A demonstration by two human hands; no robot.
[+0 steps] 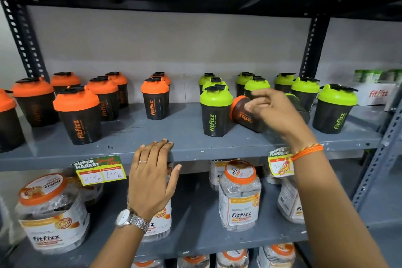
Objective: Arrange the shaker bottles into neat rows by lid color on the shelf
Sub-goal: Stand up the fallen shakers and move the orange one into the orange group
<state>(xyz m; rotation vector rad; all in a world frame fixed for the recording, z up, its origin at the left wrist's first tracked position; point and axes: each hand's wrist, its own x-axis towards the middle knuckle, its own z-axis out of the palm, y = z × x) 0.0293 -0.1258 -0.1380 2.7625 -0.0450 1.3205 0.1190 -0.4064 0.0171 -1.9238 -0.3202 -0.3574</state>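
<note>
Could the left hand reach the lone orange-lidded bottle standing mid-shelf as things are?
Probably yes. The left hand rests open on the shelf edge, just below and in front of that orange-lidded bottle, and the bare shelf between them holds nothing in the way.

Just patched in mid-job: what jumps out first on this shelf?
An orange-lidded bottle is tipped on its side among the green-lidded bottles on the right of the shelf, with the right hand on it. The other orange-lidded bottles stand upright on the left. The left hand rests on the shelf's front edge.
</note>
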